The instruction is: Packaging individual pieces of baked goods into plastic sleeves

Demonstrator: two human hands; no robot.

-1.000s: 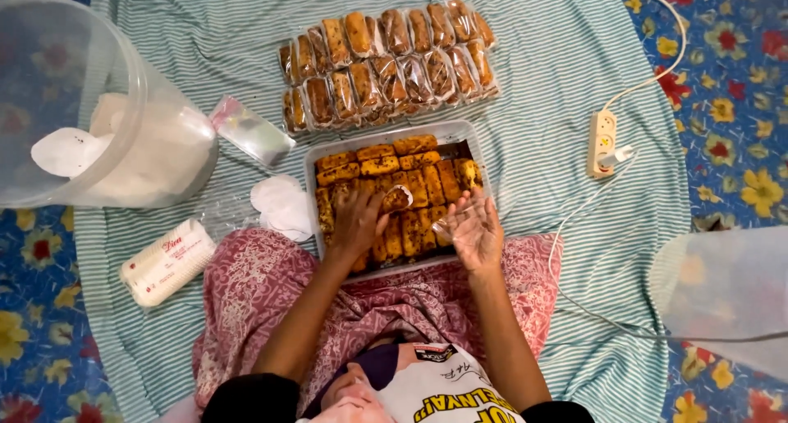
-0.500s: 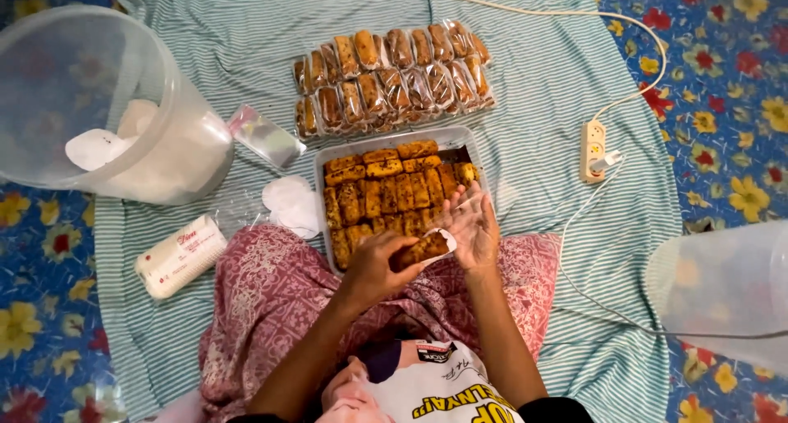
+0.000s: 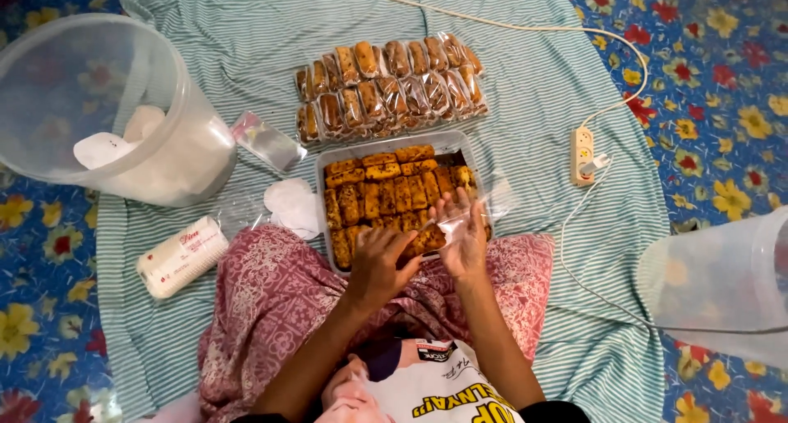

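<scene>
Since half a second ago the left hand (image 3: 379,263) has carried the brown bar (image 3: 423,241) rightward against the right hand (image 3: 461,236), and both now sit at the tray's 6 o'clock edge. Left fingers curl around the bar, pinching it; most of the bar is hidden behind them and behind the clear plastic bag (image 3: 466,211). Right fingers are spread and upright, holding the bag's film; whether the bar's tip is already inside the mouth is hard to make out, since the film is only a glint.

Just beyond the fingertips lies the rectangular tray (image 3: 322,195), filled with rows of unwrapped brown bars, its near rim covered by the hands. At 12 o'clock from it, two rows of wrapped bars (image 3: 390,86) lie on the striped cloth (image 3: 246,45). At 9 o'clock, white round pieces (image 3: 291,205) and a stack of empty bags (image 3: 267,141) rest on the cloth. At 10 o'clock stands a translucent tub (image 3: 176,152) holding white items, blurred through its wall. At 3 o'clock a second tub (image 3: 722,283) is cut off by the frame. A power strip (image 3: 582,154) lies at 2 o'clock.
</scene>
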